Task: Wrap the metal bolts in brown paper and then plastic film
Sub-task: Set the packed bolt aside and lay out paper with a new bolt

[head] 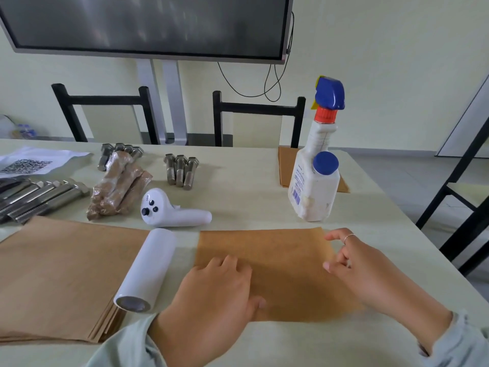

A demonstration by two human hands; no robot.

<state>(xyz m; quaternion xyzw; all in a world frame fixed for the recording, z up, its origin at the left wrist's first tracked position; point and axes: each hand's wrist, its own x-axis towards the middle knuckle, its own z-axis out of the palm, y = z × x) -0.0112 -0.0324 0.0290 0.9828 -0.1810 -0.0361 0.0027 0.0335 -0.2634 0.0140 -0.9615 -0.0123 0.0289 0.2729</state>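
Two hands work a single flat sheet of brown paper (277, 271) at the near table edge: the left hand (211, 295) presses flat on its left side, fingers straight; the right hand (370, 274) touches its right edge, fingers loosely bent, gripping nothing. Three loose grey steel bolts (181, 169) lie well beyond, ahead and left, shanks pointing toward the person, probably nearer the left hand.

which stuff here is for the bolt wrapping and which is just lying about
For the job: brown paper sheet under both hands, paper stack, film roll, loose bolts, long bolts, wrapped bundles.

Lying about: spray bottle, white controller, QR code sheet.
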